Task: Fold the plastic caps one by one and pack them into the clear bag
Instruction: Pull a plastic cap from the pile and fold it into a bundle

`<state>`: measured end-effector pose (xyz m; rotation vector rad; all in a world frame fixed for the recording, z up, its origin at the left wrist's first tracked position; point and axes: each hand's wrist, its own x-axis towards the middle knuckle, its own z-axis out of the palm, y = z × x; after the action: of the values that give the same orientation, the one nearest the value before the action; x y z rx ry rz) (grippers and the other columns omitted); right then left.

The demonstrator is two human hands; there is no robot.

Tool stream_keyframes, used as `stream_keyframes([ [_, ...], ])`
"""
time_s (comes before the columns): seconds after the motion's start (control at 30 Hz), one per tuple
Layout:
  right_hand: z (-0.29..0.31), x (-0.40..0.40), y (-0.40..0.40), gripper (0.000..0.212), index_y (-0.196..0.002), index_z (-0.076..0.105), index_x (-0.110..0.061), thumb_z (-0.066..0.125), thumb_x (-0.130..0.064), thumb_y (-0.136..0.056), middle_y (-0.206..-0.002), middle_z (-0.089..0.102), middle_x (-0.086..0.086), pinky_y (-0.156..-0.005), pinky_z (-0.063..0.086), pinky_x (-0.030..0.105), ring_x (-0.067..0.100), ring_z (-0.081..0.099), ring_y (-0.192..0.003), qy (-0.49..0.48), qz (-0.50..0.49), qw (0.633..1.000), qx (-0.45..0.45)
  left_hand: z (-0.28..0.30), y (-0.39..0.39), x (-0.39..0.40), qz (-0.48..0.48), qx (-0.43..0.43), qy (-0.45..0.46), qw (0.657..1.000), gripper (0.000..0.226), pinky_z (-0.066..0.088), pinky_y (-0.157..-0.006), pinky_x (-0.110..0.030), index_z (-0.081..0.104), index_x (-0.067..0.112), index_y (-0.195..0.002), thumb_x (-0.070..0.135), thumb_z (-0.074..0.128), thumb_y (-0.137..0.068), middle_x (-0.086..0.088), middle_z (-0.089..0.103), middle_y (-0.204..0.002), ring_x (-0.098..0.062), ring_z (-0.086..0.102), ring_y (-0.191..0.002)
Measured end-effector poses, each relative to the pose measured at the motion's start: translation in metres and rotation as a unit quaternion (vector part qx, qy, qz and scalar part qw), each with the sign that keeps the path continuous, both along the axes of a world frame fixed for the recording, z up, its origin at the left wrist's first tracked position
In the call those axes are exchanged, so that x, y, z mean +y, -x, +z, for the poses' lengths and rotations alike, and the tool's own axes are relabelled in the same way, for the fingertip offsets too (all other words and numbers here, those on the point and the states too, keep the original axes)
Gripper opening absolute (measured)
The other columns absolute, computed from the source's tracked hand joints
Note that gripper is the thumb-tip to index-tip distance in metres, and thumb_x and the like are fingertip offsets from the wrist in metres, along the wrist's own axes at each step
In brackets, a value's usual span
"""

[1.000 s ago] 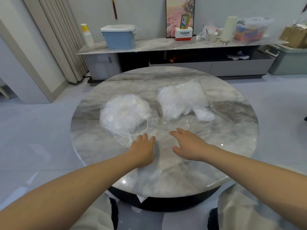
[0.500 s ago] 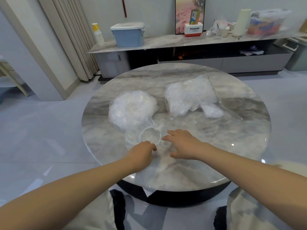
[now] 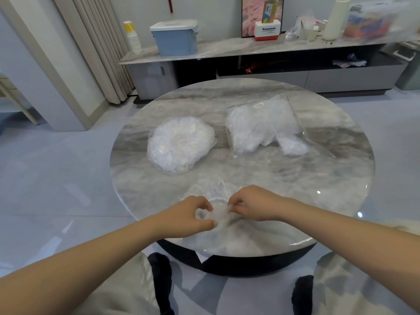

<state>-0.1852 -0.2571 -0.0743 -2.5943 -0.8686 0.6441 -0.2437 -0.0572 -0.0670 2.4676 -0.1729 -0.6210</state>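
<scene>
Reading "Panasonic" on box (image 3: 267, 30); both hands pinch plastic cap (image 3: 210, 189).

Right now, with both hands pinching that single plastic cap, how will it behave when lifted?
The plastic cap is thin, crinkled film, so it will likely sag between the left hand and right hand. It looks very light. It may cling to or slide over the glossy table.

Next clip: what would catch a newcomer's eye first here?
Probably the two hands at the near edge of the round marble table: the left hand and right hand both pinch one thin plastic cap. Beyond them lie a white heap of loose caps at left and the partly filled clear bag at right.
</scene>
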Motion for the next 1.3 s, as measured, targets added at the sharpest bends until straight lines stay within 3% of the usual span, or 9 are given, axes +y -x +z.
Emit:
stream_keyframes([
  [0.13, 0.002, -0.011, -0.010, 0.024, -0.098, 0.071, -0.017, 0.048, -0.018, -0.095, -0.080, 0.057, -0.021, -0.062, 0.034, 0.005, 0.002, 0.050, -0.077, -0.010, -0.021, 0.999, 0.043, -0.004, -0.002, 0.005, -0.111, -0.006, -0.071, 0.991, 0.072, 0.027, -0.110, -0.025, 0.027, 0.032, -0.145, 0.045, 0.064, -0.085, 0.014, 0.028, -0.148, -0.007, 0.030, -0.134],
  [0.27, 0.003, -0.018, -0.016, 0.021, -0.084, 0.062, -0.022, 0.047, -0.010, -0.094, -0.073, 0.053, -0.022, -0.059, 0.035, 0.004, -0.012, 0.049, -0.063, -0.018, -0.040, 0.997, 0.069, -0.014, -0.005, 0.010, -0.132, -0.037, -0.096, 0.986, 0.061, 0.027, -0.108, -0.019, 0.030, 0.027, -0.146, 0.027, 0.056, -0.091, 0.011, 0.034, -0.148, -0.007, 0.035, -0.133],
  [0.47, 0.003, -0.030, -0.012, 0.017, -0.072, 0.062, -0.024, 0.067, -0.032, -0.085, -0.078, 0.063, -0.004, -0.071, 0.042, 0.019, 0.010, 0.056, -0.075, -0.043, -0.057, 0.992, 0.101, -0.018, -0.017, 0.015, -0.060, -0.068, -0.070, 0.993, 0.021, 0.045, -0.077, -0.021, 0.068, 0.016, -0.103, 0.017, 0.050, -0.092, 0.005, 0.069, -0.096, -0.009, 0.060, -0.086],
  [0.57, -0.004, -0.033, -0.012, 0.028, -0.075, 0.069, -0.016, 0.063, -0.040, -0.087, -0.085, 0.067, 0.013, -0.072, 0.043, 0.028, 0.019, 0.055, -0.072, -0.053, -0.106, 0.989, 0.092, -0.022, -0.023, 0.015, -0.004, -0.067, -0.046, 0.997, 0.021, 0.044, -0.066, -0.021, 0.063, 0.007, -0.083, 0.021, 0.051, -0.094, 0.006, 0.068, -0.076, -0.012, 0.061, -0.068],
  [0.83, -0.026, -0.027, -0.012, 0.038, -0.061, 0.041, -0.018, 0.050, -0.035, -0.095, -0.062, 0.047, -0.006, -0.055, 0.030, 0.024, 0.013, 0.045, -0.061, 0.036, -0.204, 0.978, 0.003, -0.035, -0.034, 0.012, 0.050, -0.079, -0.105, 0.990, 0.029, 0.037, -0.050, -0.022, 0.055, 0.014, -0.074, 0.029, 0.046, -0.097, 0.004, 0.054, -0.059, -0.010, 0.050, -0.053],
  [0.93, -0.028, -0.026, -0.010, 0.027, -0.070, 0.043, -0.015, 0.044, -0.028, -0.095, -0.070, 0.049, -0.003, -0.063, 0.032, 0.028, 0.020, 0.048, -0.072, 0.101, -0.193, 0.975, -0.037, -0.037, -0.035, 0.007, 0.043, -0.082, -0.136, 0.986, 0.028, 0.046, -0.058, -0.030, 0.056, 0.010, -0.086, 0.031, 0.041, -0.098, 0.000, 0.061, -0.062, -0.013, 0.056, -0.049],
  [1.03, -0.028, -0.022, -0.008, 0.014, -0.095, 0.044, -0.014, 0.045, -0.028, -0.094, -0.090, 0.055, 0.002, -0.068, 0.034, 0.029, 0.021, 0.050, -0.081, 0.111, -0.192, 0.974, -0.045, -0.043, -0.035, 0.002, 0.006, -0.110, -0.204, 0.973, 0.026, 0.039, -0.057, -0.031, 0.046, 0.012, -0.087, 0.034, 0.039, -0.099, 0.003, 0.050, -0.065, -0.016, 0.050, -0.055],
  [1.17, -0.029, -0.021, -0.009, 0.043, -0.123, 0.037, -0.017, 0.057, -0.023, -0.086, -0.120, 0.042, 0.006, -0.078, 0.038, 0.030, 0.025, 0.042, -0.109, 0.081, -0.182, 0.976, -0.090, -0.045, -0.033, 0.000, -0.014, -0.152, -0.237, 0.959, 0.025, 0.038, -0.062, -0.031, 0.040, 0.014, -0.096, 0.039, 0.039, -0.098, 0.000, 0.051, -0.084, -0.023, 0.052, -0.072],
  [1.3, -0.025, -0.025, -0.008, 0.042, -0.118, 0.033, -0.018, 0.055, -0.012, -0.084, -0.111, 0.042, 0.006, -0.063, 0.036, 0.029, 0.022, 0.048, -0.086, 0.037, -0.202, 0.978, -0.026, -0.039, -0.032, -0.005, -0.047, -0.315, -0.217, 0.923, 0.024, 0.036, -0.065, -0.031, 0.053, 0.009, -0.106, 0.024, 0.058, -0.088, -0.006, 0.053, -0.101, -0.028, 0.056, -0.083],
])
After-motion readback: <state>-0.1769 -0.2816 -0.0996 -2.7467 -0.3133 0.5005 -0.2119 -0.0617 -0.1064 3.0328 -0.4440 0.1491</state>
